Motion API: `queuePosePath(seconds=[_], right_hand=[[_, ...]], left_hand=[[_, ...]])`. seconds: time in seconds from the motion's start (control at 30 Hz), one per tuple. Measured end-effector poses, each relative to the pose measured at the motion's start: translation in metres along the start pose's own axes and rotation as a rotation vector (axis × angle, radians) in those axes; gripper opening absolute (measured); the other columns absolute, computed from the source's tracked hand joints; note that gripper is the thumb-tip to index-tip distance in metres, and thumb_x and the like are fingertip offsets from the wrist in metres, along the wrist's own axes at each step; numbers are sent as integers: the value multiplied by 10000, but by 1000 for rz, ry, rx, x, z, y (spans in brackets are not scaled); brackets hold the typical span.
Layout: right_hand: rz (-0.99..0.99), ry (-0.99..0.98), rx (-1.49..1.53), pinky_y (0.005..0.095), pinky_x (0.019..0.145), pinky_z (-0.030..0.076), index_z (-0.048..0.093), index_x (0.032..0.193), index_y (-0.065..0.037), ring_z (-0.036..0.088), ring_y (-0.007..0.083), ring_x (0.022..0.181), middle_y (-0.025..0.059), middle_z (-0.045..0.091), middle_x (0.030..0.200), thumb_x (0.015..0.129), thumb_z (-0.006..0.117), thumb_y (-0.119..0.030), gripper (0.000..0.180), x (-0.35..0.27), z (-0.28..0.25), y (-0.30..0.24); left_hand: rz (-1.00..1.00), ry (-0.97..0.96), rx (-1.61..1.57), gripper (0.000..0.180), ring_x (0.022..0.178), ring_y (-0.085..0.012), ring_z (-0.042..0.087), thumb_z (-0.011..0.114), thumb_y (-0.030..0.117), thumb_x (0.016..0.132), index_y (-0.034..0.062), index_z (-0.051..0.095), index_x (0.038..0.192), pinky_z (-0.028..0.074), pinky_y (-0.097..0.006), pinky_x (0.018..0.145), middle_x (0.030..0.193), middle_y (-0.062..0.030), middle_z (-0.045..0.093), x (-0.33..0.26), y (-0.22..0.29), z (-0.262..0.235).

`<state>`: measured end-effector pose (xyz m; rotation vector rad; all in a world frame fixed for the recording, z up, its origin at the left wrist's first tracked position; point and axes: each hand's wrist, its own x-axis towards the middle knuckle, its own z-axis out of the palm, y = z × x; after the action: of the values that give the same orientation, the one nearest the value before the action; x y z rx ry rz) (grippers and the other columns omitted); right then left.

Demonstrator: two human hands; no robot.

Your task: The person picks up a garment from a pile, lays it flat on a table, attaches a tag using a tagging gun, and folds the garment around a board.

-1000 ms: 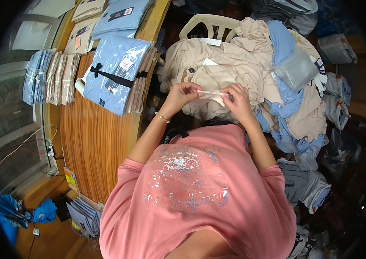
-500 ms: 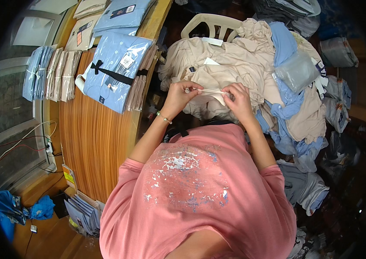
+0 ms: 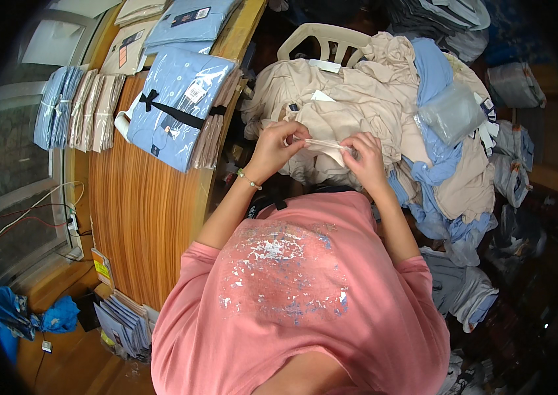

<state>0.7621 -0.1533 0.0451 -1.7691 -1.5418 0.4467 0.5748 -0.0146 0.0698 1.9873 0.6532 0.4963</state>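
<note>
Cluttered workroom, wooden worktop [image 3: 141,217] on the person's left, heap of clothes ahead.

Nearest, both hands pinch a folded beige strip of cloth [image 3: 326,144], stretched level from left hand [image 3: 278,146] to right hand [image 3: 362,155], its long axis running side to side just above the beige shirt pile [image 3: 345,99]. Nothing has shifted since a second ago; the grip looks the same. Beyond, a white plastic chair [image 3: 322,41] carries the pile; bagged blue shirts [image 3: 177,108] lie at the worktop's far edge.

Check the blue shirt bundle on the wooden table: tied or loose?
Tied. A black ribbon with a bow crosses the bagged blue bundle lying flat on the table; both hands work the beige shirt instead.
</note>
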Motion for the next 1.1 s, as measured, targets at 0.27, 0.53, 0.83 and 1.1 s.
queuePosePath(seconds=[0.27,0.53,0.83,1.1], right_hand=[[315,29,-159,316,820,422,632,881,-4,554,250,916,113,610,874,757,641,-175,213,6,50,123],[686,61,991,271,743,435,576,1094,-43,566,126,804,46,621,980,884,466,-194,281,24,38,109],[1052,-199,1139,318,874,445,481,1220,-16,573,194,1008,70,610,1057,904,527,-304,430,-42,37,163],[1001,-33,1537,348,934,432,437,1270,-6,546,244,1087,101,538,1229,937,426,-296,441,-47,41,131]], left_hand=[[294,-92,0,107,749,-214,593,630,-32,687,47,606,755,444,-303,698,771,-61,631,0,33,-14],[-239,584,-343,340,1008,-149,491,585,82,852,43,453,1164,390,-289,900,1089,-48,517,-20,-86,-8],[-997,-171,-592,452,748,-125,555,520,450,874,37,539,1056,430,-263,636,899,-50,605,-58,-166,123],[-815,670,-1397,455,1208,-271,434,291,293,980,-33,364,1289,318,-404,1047,1308,-168,443,-21,-162,83]])
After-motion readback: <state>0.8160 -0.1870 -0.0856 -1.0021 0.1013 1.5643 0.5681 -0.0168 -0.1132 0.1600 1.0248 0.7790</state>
